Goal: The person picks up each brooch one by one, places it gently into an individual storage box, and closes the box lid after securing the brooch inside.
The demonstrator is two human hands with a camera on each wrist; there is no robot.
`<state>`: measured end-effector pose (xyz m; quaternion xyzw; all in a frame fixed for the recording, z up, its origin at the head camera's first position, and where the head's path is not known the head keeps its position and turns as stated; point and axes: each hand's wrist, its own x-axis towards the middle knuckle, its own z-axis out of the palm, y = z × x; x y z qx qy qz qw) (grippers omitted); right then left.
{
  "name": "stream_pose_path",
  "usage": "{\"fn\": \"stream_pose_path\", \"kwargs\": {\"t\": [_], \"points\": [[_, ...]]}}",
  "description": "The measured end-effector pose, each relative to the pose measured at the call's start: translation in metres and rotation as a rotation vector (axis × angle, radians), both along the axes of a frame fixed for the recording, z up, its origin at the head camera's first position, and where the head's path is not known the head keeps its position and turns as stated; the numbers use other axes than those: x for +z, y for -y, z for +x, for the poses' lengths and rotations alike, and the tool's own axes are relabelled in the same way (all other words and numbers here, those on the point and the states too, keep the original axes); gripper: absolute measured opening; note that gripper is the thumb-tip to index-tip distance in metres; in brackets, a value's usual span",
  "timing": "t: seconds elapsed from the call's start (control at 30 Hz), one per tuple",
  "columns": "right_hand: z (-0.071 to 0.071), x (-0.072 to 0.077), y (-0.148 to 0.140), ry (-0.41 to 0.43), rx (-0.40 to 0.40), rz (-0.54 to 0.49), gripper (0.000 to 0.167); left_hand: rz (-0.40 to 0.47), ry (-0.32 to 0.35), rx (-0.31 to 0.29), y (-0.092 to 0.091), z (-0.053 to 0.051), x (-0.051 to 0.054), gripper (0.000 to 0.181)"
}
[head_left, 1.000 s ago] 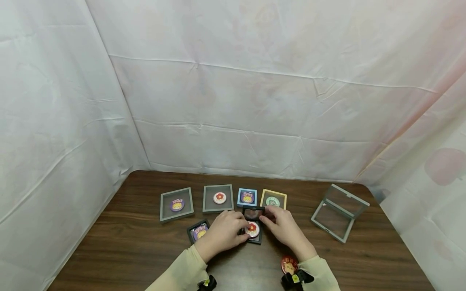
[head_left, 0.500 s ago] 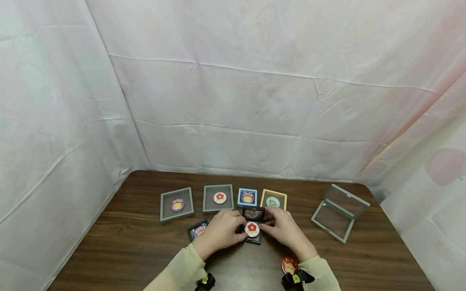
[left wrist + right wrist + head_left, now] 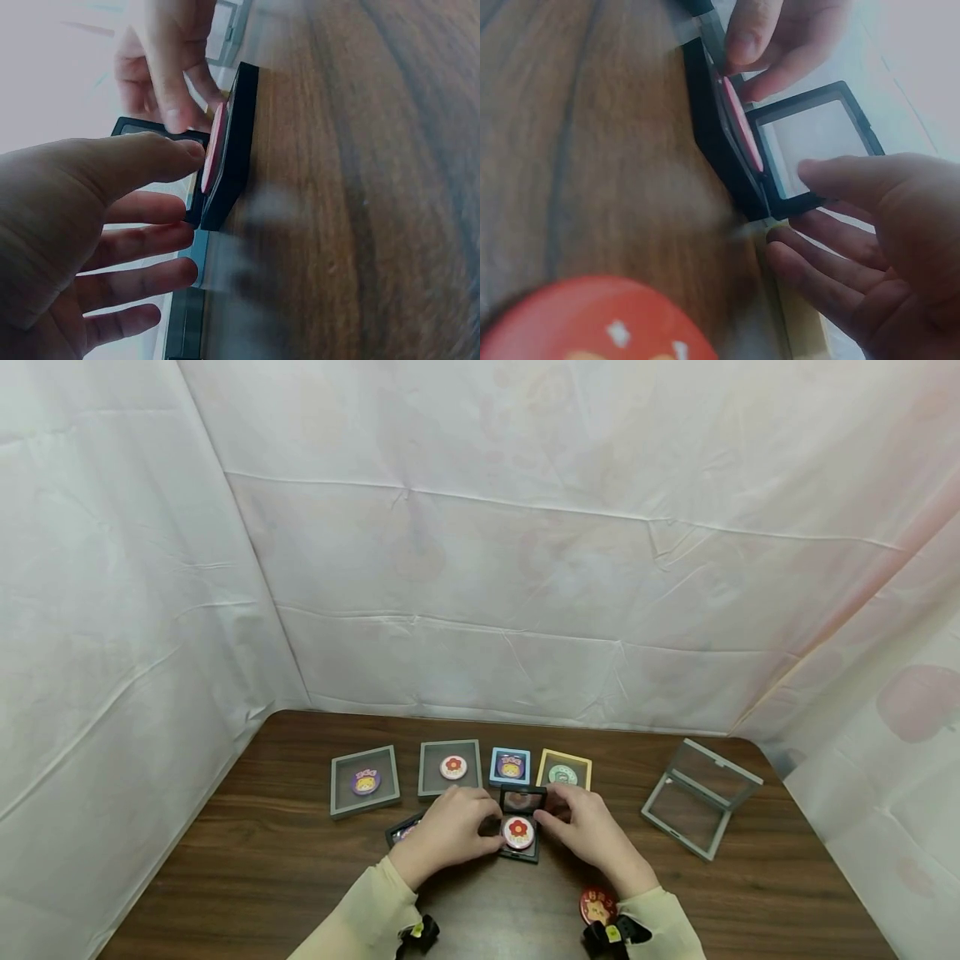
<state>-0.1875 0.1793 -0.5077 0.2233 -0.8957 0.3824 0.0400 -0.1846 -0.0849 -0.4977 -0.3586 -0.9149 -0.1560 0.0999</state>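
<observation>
A black hinged display case (image 3: 528, 853) lies unfolded on the table, its lid (image 3: 810, 142) raised at the back. On its lower half sits a round white button badge with a red flower (image 3: 518, 832). My left hand (image 3: 453, 831) is at the badge's left side, fingers extended; the thumb tip (image 3: 193, 148) is at the badge's edge, and I cannot tell whether it touches. My right hand (image 3: 588, 827) pinches the lid's right side, thumb on the inner face and fingers behind it. A second black case with a purple badge (image 3: 406, 832) is partly hidden behind my left hand.
Two grey cases (image 3: 364, 783) with badges, a blue case (image 3: 510, 767) and a yellow-rimmed case (image 3: 564, 770) stand along the back. An unfolded grey case (image 3: 701, 799) is at the right. A red badge (image 3: 597, 906) lies beside my right wrist.
My left hand has drawn slightly left and loosened from the flower badge, which has settled flatter in the black case. The right hand stays at the lid.
</observation>
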Motion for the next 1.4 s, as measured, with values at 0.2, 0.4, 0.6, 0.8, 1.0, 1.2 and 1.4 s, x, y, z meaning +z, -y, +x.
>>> {"fn": "stream_pose_path", "kwargs": {"t": [0.2,0.4,0.6,0.8,1.0,1.2,1.4], "points": [[0.001,0.004,-0.001,-0.083,-0.031,0.015,0.017,-0.016,-0.011,-0.008,-0.004,0.002,-0.001,0.024],[0.001,0.008,0.000,-0.073,-0.027,0.018,0.015,-0.040,-0.026,0.008,-0.005,0.003,-0.003,0.023],[0.001,0.010,-0.002,-0.075,-0.009,0.045,0.013,-0.021,-0.020,-0.015,-0.003,0.001,-0.002,0.022],[0.002,0.012,-0.004,-0.081,0.013,0.058,0.012,0.031,-0.015,-0.026,0.005,-0.003,0.003,0.015],[0.004,0.016,-0.006,-0.069,0.035,0.075,0.013,0.056,0.064,0.003,0.012,-0.005,0.009,0.024],[0.004,0.016,-0.009,-0.069,0.112,0.094,0.020,0.065,0.133,-0.001,0.012,-0.003,0.011,0.050],[0.004,0.014,-0.009,-0.118,0.185,0.128,0.024,0.032,0.169,-0.048,0.008,-0.002,0.010,0.063]]}}
